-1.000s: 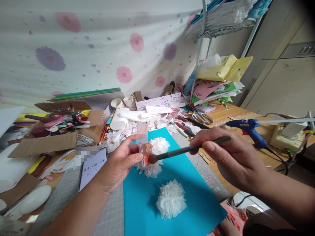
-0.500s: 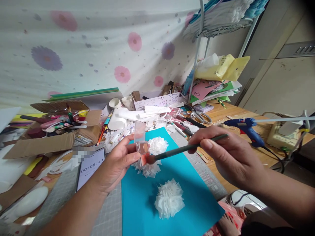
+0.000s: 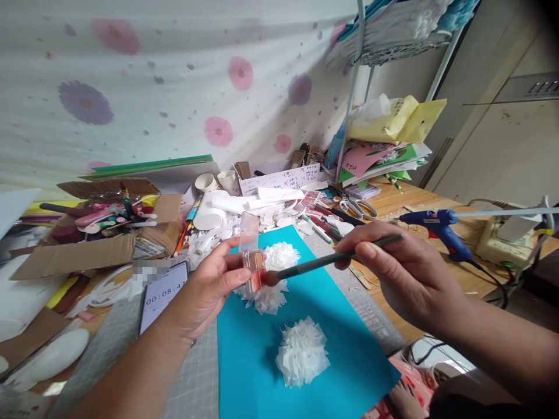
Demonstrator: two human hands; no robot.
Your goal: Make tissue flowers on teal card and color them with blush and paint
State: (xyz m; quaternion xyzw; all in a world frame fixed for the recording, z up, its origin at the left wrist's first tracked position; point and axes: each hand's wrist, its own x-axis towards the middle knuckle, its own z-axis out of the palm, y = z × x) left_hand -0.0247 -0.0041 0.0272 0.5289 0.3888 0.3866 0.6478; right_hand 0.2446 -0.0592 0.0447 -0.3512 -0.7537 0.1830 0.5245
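Observation:
My left hand point(image 3: 209, 288) is closed on a small open makeup palette point(image 3: 252, 262) with pink and orange pans and a clear raised lid. My right hand point(image 3: 404, 279) pinches a thin green-handled brush point(image 3: 332, 259), whose tip touches the palette's lower pan. Under them a blue paper sheet point(image 3: 305, 343) lies on a grey cutting mat point(image 3: 198, 384). Three white tissue flowers rest on the sheet: one at the back point(image 3: 283, 255), one partly behind the palette point(image 3: 267, 298), one nearer me point(image 3: 302, 352).
A phone point(image 3: 163, 297) showing a timer lies left of the sheet. An open cardboard box point(image 3: 100, 233) of craft bits stands at the left. Scissors point(image 3: 358, 208), a blue glue gun point(image 3: 439, 224), paper cups point(image 3: 218, 181) and a wire shelf point(image 3: 384, 35) crowd the back and right.
The brush tip has shifted slightly on the palette; both hands stay almost where they were. The phone timer has ticked on.

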